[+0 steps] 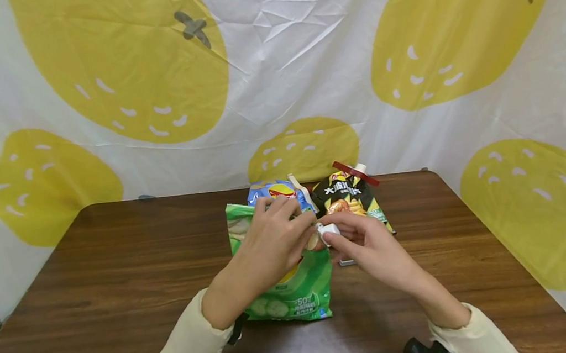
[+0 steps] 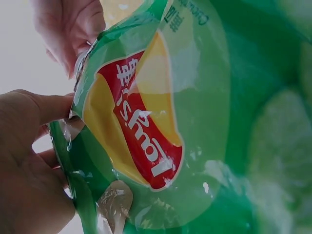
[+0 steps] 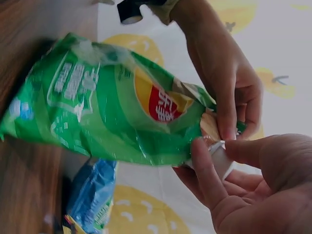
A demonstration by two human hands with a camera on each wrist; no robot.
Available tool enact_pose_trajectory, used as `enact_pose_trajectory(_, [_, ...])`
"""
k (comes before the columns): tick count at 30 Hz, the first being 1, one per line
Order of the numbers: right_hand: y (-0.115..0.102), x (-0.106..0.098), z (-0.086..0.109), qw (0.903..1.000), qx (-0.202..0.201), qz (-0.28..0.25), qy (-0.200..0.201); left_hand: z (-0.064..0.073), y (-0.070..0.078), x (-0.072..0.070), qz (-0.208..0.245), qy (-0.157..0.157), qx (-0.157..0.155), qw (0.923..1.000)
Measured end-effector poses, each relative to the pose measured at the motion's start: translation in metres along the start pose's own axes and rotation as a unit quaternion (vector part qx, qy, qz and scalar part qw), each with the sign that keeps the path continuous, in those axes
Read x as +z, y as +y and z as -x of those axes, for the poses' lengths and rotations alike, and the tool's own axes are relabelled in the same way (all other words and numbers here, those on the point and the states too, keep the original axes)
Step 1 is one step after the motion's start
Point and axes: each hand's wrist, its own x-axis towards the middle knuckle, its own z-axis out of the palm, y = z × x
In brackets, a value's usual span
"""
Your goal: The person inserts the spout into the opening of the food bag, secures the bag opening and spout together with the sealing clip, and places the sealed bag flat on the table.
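A green bag of potato chips [image 1: 292, 292] stands upright on the table, its top edge folded or bunched between the hands. My left hand [image 1: 272, 232] grips that top edge, thumb on one face and fingers behind, as the left wrist view shows. At the bag's top right corner my right hand [image 1: 368, 242] pinches a small white plastic piece [image 3: 220, 161] between thumb and fingers. The white piece touches the bag's edge. Whether it is a sealing clip's end cannot be told, since fingers cover much of it.
Behind the green bag stand a blue chip bag [image 1: 264, 190] with a white clip [image 1: 303, 192] and a black chip bag [image 1: 331, 189] with a red clip [image 1: 355, 173] across its top. The brown wooden table [image 1: 121, 278] meets a lemon-print cloth [image 1: 292, 43] at its back edge.
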Motion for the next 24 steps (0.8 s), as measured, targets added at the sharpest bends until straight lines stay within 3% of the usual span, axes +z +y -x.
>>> enact_pose_trajectory(4, [0.000, 0.003, -0.001, 0.9997, -0.001, -0.023, 0.002, 0.000, -0.001, 0.000, -0.002, 0.001, -0.005, 1.0000])
enact_pose_trajectory(14, [0.003, 0.002, -0.001, 0.9993, -0.030, -0.018, 0.011, -0.001, -0.006, -0.002, 0.010, 0.009, -0.018, 0.9998])
enact_pose_trajectory(24, [0.003, 0.005, 0.001, 0.9995, -0.032, 0.001, 0.002, -0.002, -0.009, 0.011, 0.013, 0.030, -0.012, 0.9994])
